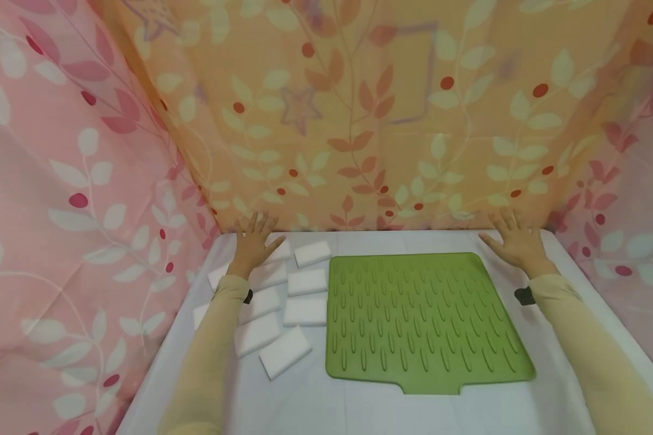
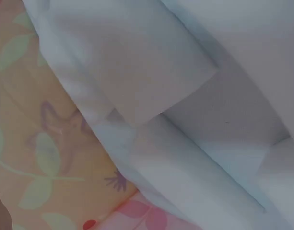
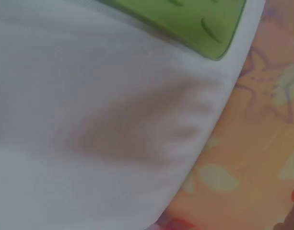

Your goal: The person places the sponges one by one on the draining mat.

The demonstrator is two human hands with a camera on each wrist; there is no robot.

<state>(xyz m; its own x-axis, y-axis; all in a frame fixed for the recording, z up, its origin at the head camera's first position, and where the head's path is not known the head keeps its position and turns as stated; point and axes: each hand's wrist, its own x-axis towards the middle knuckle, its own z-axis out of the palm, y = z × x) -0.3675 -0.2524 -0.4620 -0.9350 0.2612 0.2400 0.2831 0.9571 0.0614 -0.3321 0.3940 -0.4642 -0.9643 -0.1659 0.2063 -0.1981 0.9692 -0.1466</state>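
Looks like idle time, left hand (image 1: 253, 246) and right hand (image 1: 519, 244) splayed, empty, so grabbing a white block (image 1: 285, 352) probably needs a pinch.

green mat (image 1: 427, 317): plastic-looking, ridged, matt | white blocks (image 1: 285, 353): foam-like, matt | floral curtain (image 1: 354, 121): cloth-like

Left arm (image 1: 204, 362) and right arm (image 1: 593, 344) both extended forward, well apart, beige sleeves down to the wrists. Left hand (image 1: 253, 243): fingers straight, fanned, thumb angled inward. Right hand (image 1: 518, 244): same pose, mirrored. Wrist views catch only slivers at lower corners.
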